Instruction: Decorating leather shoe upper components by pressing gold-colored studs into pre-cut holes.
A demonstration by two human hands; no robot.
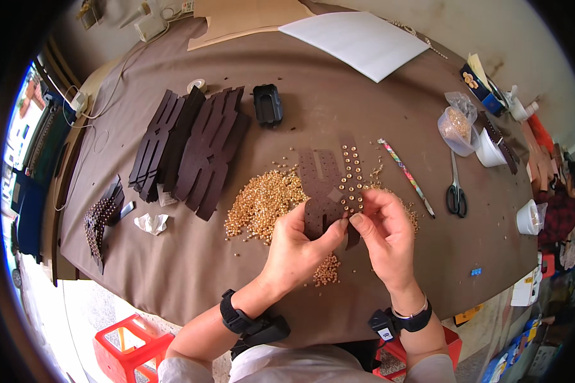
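Wristbands (pixel 236 313), black and bulky, circle both forearms nearest the camera, above a grey shirt (pixel 294 367). Left hand (pixel 303 236) and right hand (pixel 384 233) meet over the tabletop (pixel 185 268), both grasping the dark leather piece (pixel 319 169). It extends away from the fingertips. The left thumb and fingers pinch its lower left part; the right thumb and fingertips close around the lower end of its right strip, which bears gold studs (pixel 351 167). Whether the right fingertips also hold a bead, I cannot tell.

Gold beads (pixel 262 204) heap just beyond and left of the left hand, limiting room on that side; a smaller pile (pixel 326 271) lies between the wrists. Right of the right hand, brown cloth runs to the scissors (pixel 456 198), with a patterned pencil (pixel 406 175) slanting between. Farther left of the hands lie leather stacks (pixel 214 143), crumpled paper (pixel 151 223) and a studded piece (pixel 102 217) near the left edge. A black tray (pixel 257 105) stands ahead, with cloth stretching from it to a white sheet (pixel 358 41) at the far edge. Below the hands, the near edge curves past the forearms, with a red stool (pixel 134 357) beyond it, left of the left wrist.
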